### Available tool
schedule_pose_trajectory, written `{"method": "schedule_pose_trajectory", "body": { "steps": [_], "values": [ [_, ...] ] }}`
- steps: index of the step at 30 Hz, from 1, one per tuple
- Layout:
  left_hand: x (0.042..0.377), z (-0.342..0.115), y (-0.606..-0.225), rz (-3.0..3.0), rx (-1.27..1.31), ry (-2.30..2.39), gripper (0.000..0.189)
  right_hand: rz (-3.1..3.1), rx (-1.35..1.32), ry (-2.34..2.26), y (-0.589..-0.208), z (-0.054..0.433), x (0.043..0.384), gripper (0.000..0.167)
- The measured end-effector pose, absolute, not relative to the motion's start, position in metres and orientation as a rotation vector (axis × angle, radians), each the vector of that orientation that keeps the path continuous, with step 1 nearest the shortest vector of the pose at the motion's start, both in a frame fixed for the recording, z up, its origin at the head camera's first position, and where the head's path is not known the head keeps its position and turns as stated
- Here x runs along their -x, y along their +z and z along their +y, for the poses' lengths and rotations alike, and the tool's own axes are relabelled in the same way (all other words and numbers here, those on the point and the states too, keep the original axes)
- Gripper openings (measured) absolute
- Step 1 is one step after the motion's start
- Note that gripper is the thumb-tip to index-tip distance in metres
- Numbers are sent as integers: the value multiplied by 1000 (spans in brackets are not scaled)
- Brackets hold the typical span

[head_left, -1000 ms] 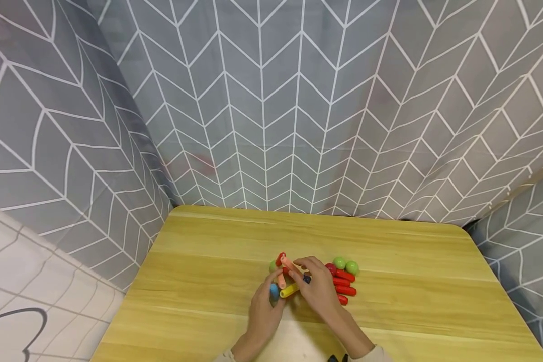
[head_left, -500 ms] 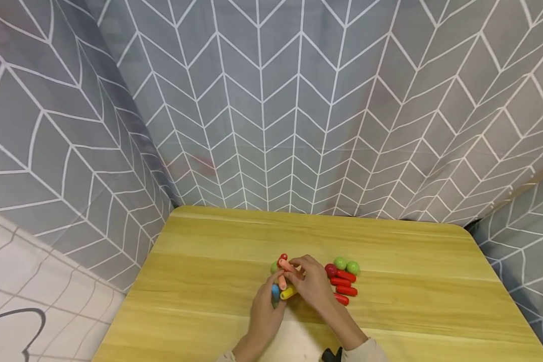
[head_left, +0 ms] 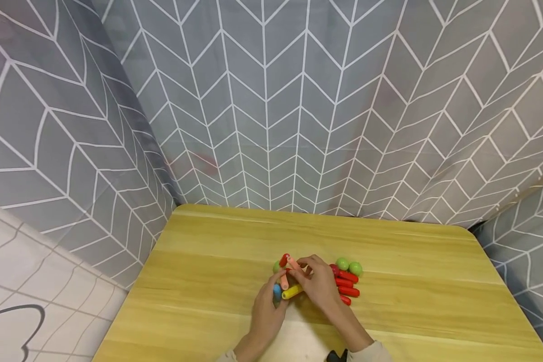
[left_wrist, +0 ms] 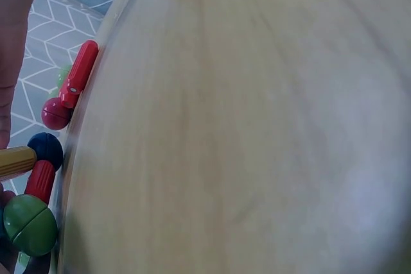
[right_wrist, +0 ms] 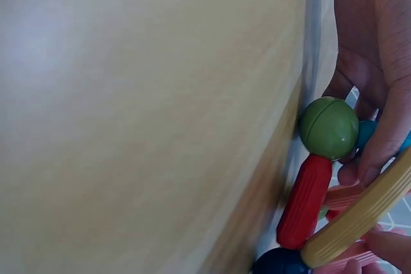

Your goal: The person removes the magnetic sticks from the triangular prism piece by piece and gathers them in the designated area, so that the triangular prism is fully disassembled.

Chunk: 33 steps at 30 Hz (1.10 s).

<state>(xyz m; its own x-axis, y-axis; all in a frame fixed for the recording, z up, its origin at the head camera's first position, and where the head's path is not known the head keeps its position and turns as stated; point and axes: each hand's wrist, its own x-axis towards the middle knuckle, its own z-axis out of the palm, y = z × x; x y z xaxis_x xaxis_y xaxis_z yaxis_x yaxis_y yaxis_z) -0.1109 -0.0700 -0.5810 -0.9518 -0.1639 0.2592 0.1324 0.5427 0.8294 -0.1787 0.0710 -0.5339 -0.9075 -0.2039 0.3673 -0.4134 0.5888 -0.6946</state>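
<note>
A partly built frame of ridged toy sticks and balls stands between the hands. My left hand (head_left: 266,307) grips its left side, fingers around the blue stick (head_left: 277,291). My right hand (head_left: 320,284) pinches a salmon stick (head_left: 293,263) that slants up beside a red stick (head_left: 284,260). Another salmon stick (head_left: 284,282) and a yellow stick (head_left: 292,291) form the near side. In the right wrist view a green ball (right_wrist: 329,128) joins a red stick (right_wrist: 306,202) leading down to a navy ball (right_wrist: 280,262). Fingers hide part of the frame's far side.
Right of the hands lie several loose red sticks (head_left: 349,291), two green balls (head_left: 355,268) and a crimson ball (head_left: 335,270). A black object (head_left: 337,356) shows beside the right sleeve. The wooden table (head_left: 217,241) ends at a patterned grey curtain (head_left: 280,125).
The salmon stick in my right hand dips slightly left, then swings back up and right, its top end now beside the red stick. My left hand keeps its place on the frame.
</note>
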Motion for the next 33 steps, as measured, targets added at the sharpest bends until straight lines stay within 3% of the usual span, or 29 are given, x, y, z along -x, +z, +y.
{"method": "schedule_pose_trajectory", "body": {
  "steps": [23, 33],
  "values": [
    [109, -68, -581, -2476, -22, -1392, 62, -2618, -161, 1552, -541, 109, 165, 21],
    [109, -67, -582, -2472, -39, -1373, 67, -2662, -170, 1562, -544, 126, 157, 27]
  ]
}}
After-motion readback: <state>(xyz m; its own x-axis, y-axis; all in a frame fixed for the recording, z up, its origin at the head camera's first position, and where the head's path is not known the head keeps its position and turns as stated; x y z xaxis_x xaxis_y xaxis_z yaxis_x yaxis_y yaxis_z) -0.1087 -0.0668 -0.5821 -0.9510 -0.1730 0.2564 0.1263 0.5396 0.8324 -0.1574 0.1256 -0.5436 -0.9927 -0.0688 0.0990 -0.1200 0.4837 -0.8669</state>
